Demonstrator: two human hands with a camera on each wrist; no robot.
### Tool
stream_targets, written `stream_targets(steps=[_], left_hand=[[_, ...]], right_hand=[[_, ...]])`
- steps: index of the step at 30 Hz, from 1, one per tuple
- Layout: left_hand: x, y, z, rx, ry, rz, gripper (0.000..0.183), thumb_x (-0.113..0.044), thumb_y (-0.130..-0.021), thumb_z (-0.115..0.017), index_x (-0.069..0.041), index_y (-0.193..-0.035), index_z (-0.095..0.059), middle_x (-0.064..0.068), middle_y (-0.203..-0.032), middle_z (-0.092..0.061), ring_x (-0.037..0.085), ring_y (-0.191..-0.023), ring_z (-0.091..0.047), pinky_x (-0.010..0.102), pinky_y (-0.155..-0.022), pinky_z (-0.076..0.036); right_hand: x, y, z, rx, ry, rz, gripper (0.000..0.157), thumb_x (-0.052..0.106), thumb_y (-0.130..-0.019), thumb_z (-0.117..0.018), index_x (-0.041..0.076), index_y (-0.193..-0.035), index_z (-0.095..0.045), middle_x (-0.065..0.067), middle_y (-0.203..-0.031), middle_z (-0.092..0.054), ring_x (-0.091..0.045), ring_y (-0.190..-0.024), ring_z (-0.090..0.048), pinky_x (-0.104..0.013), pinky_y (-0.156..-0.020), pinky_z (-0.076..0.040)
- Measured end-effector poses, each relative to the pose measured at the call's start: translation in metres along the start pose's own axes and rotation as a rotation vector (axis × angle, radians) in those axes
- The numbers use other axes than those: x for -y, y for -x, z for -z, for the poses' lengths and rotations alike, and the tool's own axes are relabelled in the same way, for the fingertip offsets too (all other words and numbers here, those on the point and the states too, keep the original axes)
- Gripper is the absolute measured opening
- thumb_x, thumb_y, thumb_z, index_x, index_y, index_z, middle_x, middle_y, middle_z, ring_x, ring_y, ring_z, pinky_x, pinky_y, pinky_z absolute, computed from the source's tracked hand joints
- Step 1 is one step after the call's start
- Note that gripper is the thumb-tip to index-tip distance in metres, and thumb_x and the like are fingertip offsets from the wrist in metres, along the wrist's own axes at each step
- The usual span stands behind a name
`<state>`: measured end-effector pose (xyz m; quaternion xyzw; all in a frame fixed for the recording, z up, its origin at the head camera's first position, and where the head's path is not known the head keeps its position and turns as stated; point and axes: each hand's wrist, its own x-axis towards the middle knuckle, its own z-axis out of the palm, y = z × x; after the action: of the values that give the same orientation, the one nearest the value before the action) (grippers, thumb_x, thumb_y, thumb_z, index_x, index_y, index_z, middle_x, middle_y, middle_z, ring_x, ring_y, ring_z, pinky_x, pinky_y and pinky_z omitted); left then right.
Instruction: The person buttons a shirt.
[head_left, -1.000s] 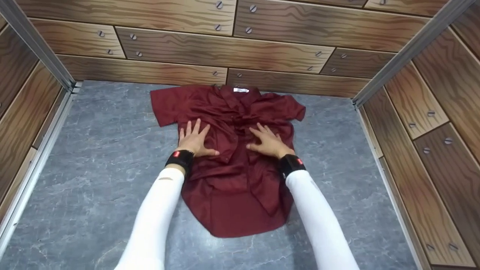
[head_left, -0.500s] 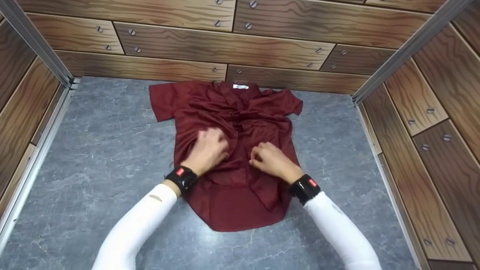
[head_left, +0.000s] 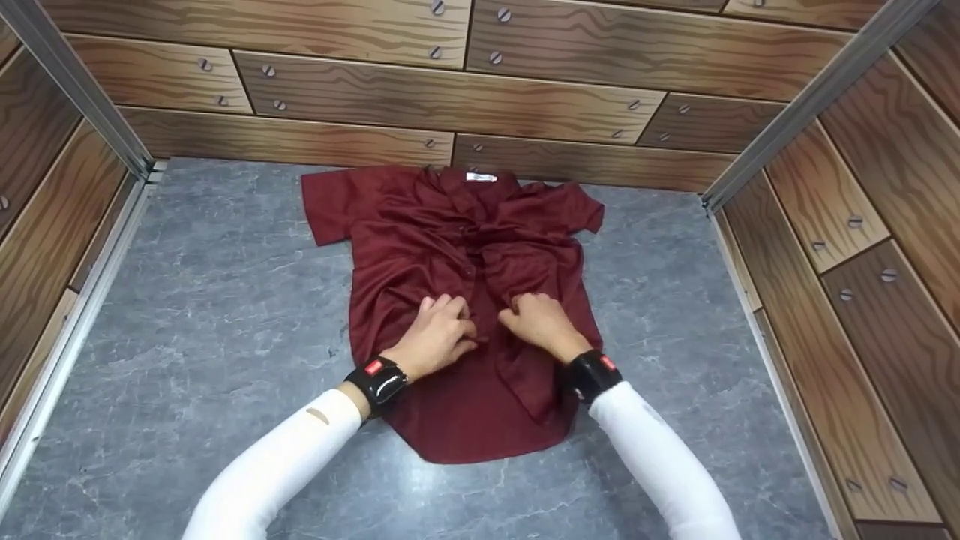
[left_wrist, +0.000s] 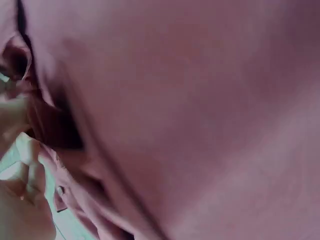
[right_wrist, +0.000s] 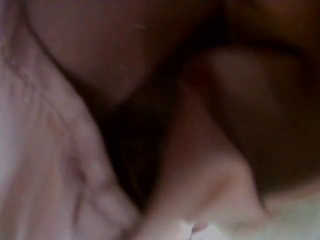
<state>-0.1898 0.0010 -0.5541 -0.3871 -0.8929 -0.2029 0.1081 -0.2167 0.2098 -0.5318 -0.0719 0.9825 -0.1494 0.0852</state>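
A dark red short-sleeved button shirt (head_left: 472, 427) lies front up, its collar toward the back wall and its front creased. My left hand (head_left: 435, 334) pinches the shirt's front, left of the opening. In the left wrist view, fingers (left_wrist: 31, 150) hold the cloth by an edge that carries a button (left_wrist: 61, 190). On the other side of the opening, my right hand (head_left: 541, 324) has its fingers curled into the right front panel. The right wrist view is dark and blurred, with folds of shirt cloth close to the camera.
Grey marbled flooring (head_left: 210, 322) surrounds the shirt. A wood-patterned back wall (head_left: 360, 90) rises just behind the collar. Similar panels stand at left and right (head_left: 877, 285), with metal rails along the corners and left edge.
Both hands were spread flat on the shirt's chest. They have drawn back toward the hem, and their fingers have curled into the front panels. The shirt's body stays in place.
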Motion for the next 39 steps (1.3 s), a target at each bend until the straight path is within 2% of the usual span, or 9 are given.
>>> stream_targets(steps=[6, 10, 14, 17, 20, 23, 29, 35, 39], left_hand=[[-0.010, 0.003, 0.008, 0.195, 0.458, -0.116, 0.015, -0.033, -0.084, -0.058, -0.024, -0.096, -0.062, -0.015, -0.096, -0.057, 0.001, -0.090, -0.051, 0.023, -0.079, -0.037], [-0.011, 0.007, 0.005, 0.397, 0.499, -0.190, 0.019, -0.038, -0.086, -0.054, -0.026, -0.095, -0.065, -0.013, -0.104, -0.060, 0.002, -0.103, -0.051, 0.024, -0.087, -0.039], [-0.006, 0.010, 0.003, 0.498, 0.603, -0.159, 0.028, -0.042, -0.088, -0.049, -0.025, -0.090, -0.071, -0.012, -0.110, -0.061, 0.007, -0.115, -0.047, 0.028, -0.095, -0.036], [0.002, 0.009, 0.006, 0.371, 0.689, -0.019, 0.029, -0.034, -0.090, -0.049, -0.020, -0.079, -0.071, -0.010, -0.091, -0.067, 0.004, -0.093, -0.059, 0.023, -0.079, -0.046], [0.012, 0.004, 0.011, 0.116, 0.553, 0.193, 0.025, -0.031, -0.089, -0.050, -0.021, -0.072, -0.065, -0.012, -0.071, -0.061, 0.004, -0.065, -0.057, 0.023, -0.059, -0.045], [0.019, -0.005, 0.013, -0.020, 0.311, 0.398, 0.024, -0.043, -0.084, -0.053, -0.023, -0.073, -0.056, -0.010, -0.072, -0.051, 0.009, -0.065, -0.050, 0.027, -0.058, -0.041], [0.021, -0.020, 0.005, 0.115, 0.045, 0.507, 0.032, -0.049, -0.071, -0.065, -0.018, -0.072, -0.057, -0.002, -0.078, -0.054, 0.021, -0.073, -0.055, 0.037, -0.063, -0.045], [0.015, -0.020, -0.003, 0.152, -0.033, 0.479, 0.016, -0.031, -0.070, -0.063, -0.018, -0.060, -0.060, 0.001, -0.069, -0.062, 0.024, -0.065, -0.059, 0.039, -0.058, -0.046], [0.009, -0.017, -0.008, 0.171, -0.059, 0.444, 0.038, -0.048, -0.073, -0.060, -0.011, -0.081, -0.061, 0.007, -0.082, -0.060, 0.029, -0.076, -0.058, 0.043, -0.067, -0.045]], right_hand=[[0.002, 0.004, 0.034, -0.140, -0.264, 0.024, 0.033, 0.034, -0.081, -0.046, 0.019, -0.053, -0.038, 0.006, -0.051, -0.031, -0.012, -0.047, -0.031, -0.028, -0.047, -0.029], [0.010, 0.010, 0.049, -0.122, -0.486, 0.083, 0.035, 0.027, -0.082, -0.047, 0.017, -0.052, -0.033, 0.006, -0.050, -0.028, -0.011, -0.046, -0.027, -0.026, -0.046, -0.026], [0.015, 0.018, 0.045, 0.153, -0.502, 0.229, 0.034, 0.024, -0.085, -0.047, 0.016, -0.053, -0.039, 0.006, -0.050, -0.036, -0.010, -0.043, -0.035, -0.025, -0.043, -0.031], [0.013, 0.024, 0.036, 0.455, -0.341, 0.308, 0.039, 0.039, -0.086, -0.048, 0.015, -0.056, -0.051, 0.004, -0.050, -0.049, -0.011, -0.044, -0.045, -0.027, -0.044, -0.037], [0.009, 0.024, 0.028, 0.541, -0.195, 0.302, 0.048, 0.057, -0.082, -0.047, 0.017, -0.059, -0.057, 0.002, -0.053, -0.057, -0.012, -0.046, -0.051, -0.028, -0.044, -0.039], [0.012, 0.014, 0.026, 0.315, -0.128, 0.226, 0.045, 0.059, -0.082, -0.046, 0.019, -0.062, -0.056, 0.004, -0.056, -0.054, -0.013, -0.047, -0.048, -0.029, -0.045, -0.038], [0.025, -0.020, 0.019, -0.102, -0.048, 0.073, 0.023, 0.044, -0.085, -0.051, 0.023, -0.076, -0.055, 0.005, -0.065, -0.054, -0.016, -0.057, -0.051, -0.032, -0.051, -0.039], [0.035, -0.041, 0.001, -0.086, 0.051, 0.010, 0.031, 0.049, -0.080, -0.054, 0.020, -0.071, -0.053, 0.001, -0.066, -0.054, -0.021, -0.060, -0.053, -0.038, -0.052, -0.041], [0.035, -0.046, -0.005, -0.101, 0.077, -0.019, 0.023, 0.038, -0.076, -0.056, 0.019, -0.064, -0.051, -0.002, -0.066, -0.055, -0.025, -0.062, -0.055, -0.040, -0.053, -0.042]])
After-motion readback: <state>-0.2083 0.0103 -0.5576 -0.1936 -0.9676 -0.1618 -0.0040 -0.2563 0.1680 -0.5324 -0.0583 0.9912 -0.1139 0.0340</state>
